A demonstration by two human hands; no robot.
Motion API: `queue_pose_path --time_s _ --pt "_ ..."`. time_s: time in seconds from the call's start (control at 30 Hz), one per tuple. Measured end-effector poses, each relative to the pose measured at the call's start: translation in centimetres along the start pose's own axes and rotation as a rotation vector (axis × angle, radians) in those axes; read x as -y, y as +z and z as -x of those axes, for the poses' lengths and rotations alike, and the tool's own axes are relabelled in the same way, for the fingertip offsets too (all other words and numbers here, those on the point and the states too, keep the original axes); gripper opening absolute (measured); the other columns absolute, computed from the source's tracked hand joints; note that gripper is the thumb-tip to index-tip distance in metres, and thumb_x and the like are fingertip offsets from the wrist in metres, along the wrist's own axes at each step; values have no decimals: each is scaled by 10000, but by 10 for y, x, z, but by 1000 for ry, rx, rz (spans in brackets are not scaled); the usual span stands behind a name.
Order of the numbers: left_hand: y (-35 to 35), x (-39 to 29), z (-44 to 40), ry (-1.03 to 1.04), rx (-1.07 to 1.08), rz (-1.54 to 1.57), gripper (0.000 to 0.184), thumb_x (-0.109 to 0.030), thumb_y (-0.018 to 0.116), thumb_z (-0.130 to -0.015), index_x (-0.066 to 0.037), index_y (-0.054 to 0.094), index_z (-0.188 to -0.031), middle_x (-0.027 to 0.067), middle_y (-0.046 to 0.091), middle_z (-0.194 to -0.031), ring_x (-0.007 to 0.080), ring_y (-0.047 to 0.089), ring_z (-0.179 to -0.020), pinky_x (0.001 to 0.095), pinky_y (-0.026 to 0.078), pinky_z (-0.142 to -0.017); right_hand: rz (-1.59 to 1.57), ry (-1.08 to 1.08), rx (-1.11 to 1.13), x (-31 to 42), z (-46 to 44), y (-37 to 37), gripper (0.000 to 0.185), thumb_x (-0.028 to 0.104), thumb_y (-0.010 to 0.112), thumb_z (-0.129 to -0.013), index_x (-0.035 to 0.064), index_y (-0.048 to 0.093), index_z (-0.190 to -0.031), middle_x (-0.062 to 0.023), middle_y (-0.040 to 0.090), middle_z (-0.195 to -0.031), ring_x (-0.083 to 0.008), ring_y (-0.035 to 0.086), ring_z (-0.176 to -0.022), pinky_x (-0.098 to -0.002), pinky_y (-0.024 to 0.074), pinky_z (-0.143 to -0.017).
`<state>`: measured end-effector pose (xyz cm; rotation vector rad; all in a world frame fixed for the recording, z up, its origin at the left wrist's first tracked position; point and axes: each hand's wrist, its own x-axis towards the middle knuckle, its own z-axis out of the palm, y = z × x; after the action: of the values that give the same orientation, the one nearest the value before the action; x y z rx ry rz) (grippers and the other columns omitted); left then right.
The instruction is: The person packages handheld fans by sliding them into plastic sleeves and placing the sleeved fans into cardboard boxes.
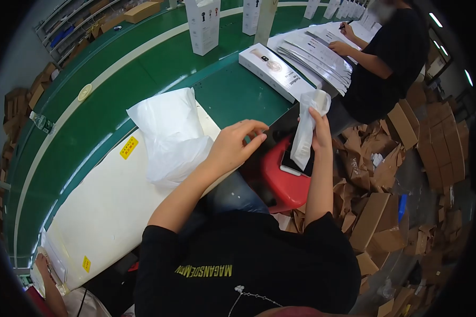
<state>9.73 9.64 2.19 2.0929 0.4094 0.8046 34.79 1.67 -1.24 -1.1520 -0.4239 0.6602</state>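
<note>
My right hand (321, 129) is wrapped round an object in a translucent white plastic bag (303, 138), raised above a red stool (285, 185). What is inside the bag is mostly hidden; a pale rounded end shows at the top. My left hand (241, 141), fingers bent and thumb apart, holds nothing and hovers at the edge of the cream work surface (106, 211). Just left of it lies a pile of white plastic bags (169, 132). A white printed product box (275, 71) rests on the green table beyond both hands.
Upright white boxes (203, 29) stand on the green conveyor (143, 63), with a plastic bottle (41, 122) at its left. A co-worker in black (396, 58) is by flat printed cartons (320, 55) at upper right. Cardboard (375, 216) covers the right floor. Another person's arm (50, 280) is lower left.
</note>
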Motion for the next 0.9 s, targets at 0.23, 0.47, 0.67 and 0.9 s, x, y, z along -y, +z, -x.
queue_pose_path --time_s 0.23,0.47,0.67,0.9 --pt "7 13 -42 240 -363 -808 526 -97 703 -747 -121 512 -1236 97 582 -1143 218 598 -972 342 521 -749 322 -144 152 5 7 43 464 222 712 -792 -7 528 -1152 -64 610 -981 -121 579 -831 -277 474 -688" --pt "-14 13 -63 469 -389 -749 702 -67 734 -691 -170 452 -1326 83 561 -1164 244 597 -974 344 525 -741 -106 -310 340 91 117 85 799 219 697 -760 62 270 -1417 -156 552 -1102 -204 610 -812 -303 493 -721" --pt "-52 -24 -49 461 -98 -422 643 -67 729 -715 -183 472 -1293 86 554 -1126 278 606 -923 341 536 -731 -611 -600 349 127 57 87 617 201 619 -839 153 282 -1354 -139 540 -1009 -217 602 -846 -317 523 -710" --pt "-77 -26 -54 257 -180 -286 505 -117 732 -715 -183 518 -1167 76 559 -1092 305 621 -865 370 533 -724 -323 -1008 40 127 -20 174 324 274 644 -869 138 485 -1117 -74 538 -1041 -203 591 -919 -360 506 -734"
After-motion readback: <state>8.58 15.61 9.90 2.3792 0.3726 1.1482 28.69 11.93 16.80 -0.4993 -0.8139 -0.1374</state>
